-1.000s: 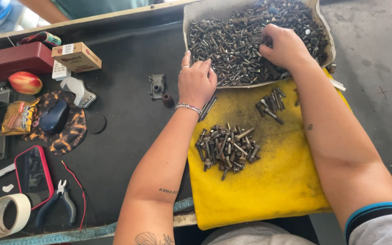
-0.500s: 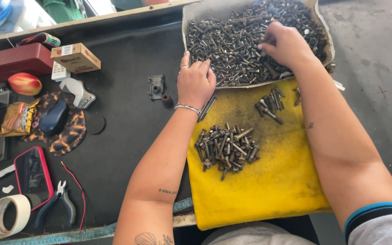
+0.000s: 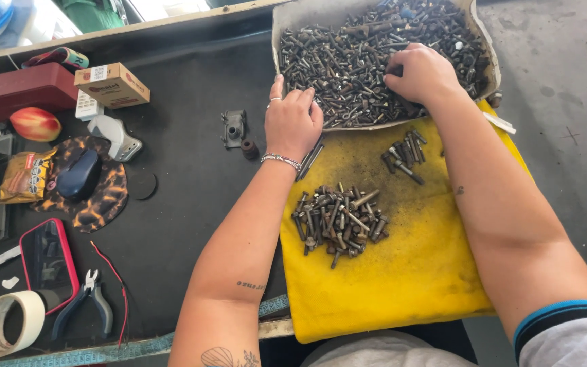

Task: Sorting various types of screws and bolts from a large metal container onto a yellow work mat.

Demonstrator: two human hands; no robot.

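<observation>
Head view: both hands in shallow cardboard tray [image 3: 485, 51], heaped near rim with dark bolts and screws [image 3: 354, 54]. Left hand [image 3: 292, 121] flat over near edge, fingers spread, gripping nothing visible. Right hand [image 3: 421, 73] curled into heap; pinch hidden, cannot tell. Likely slips: fasteners dragged over low rim, rolling off yellow cloth [image 3: 402, 285]; sorted pile [image 3: 338, 219] and small row [image 3: 405, 151] mixing.

My left hand [image 3: 292, 121] rests on the near edge of the tray [image 3: 485, 47] of mixed bolts; my right hand [image 3: 421, 73] digs into them, fingers [image 3: 397, 69] perhaps pinching one. A sorted bolt pile [image 3: 338, 219] lies on the yellow cloth [image 3: 402, 285].
</observation>
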